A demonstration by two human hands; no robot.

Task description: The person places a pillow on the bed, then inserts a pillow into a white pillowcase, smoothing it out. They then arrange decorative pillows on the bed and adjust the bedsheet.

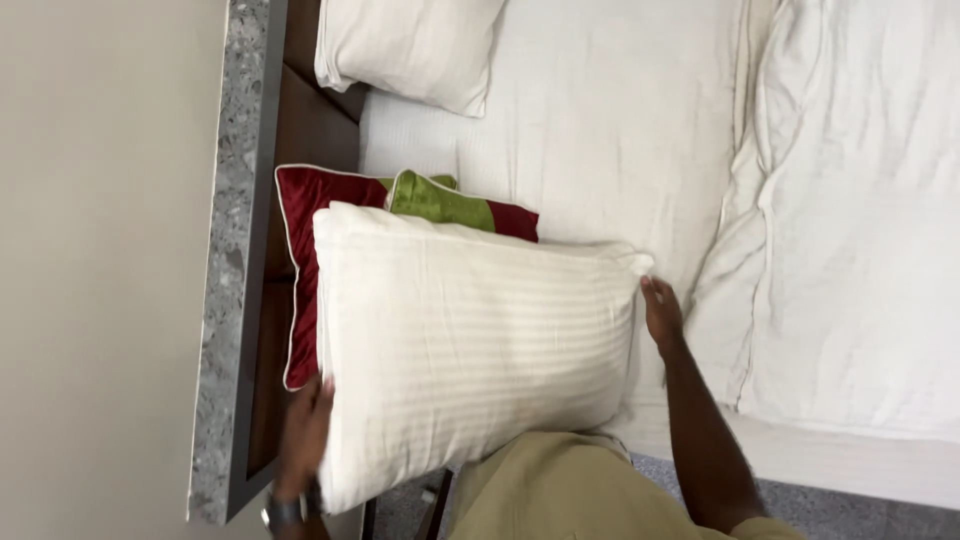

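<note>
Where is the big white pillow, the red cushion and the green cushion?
big white pillow (470,360), head view, middle of its striped front.
red cushion (300,250), head view, the part showing left of the pillow.
green cushion (440,203), head view, the strip peeking above the pillow.

Pillow (470,350) between both hands: cream-white, faint tonal stripes; cushion (300,270) just behind the grip: dark red, pale piping, green band (440,203); second pillow (410,45) farther off: plain white; sheet (600,130) white; headboard ledge (228,270) speckled grey.
</note>
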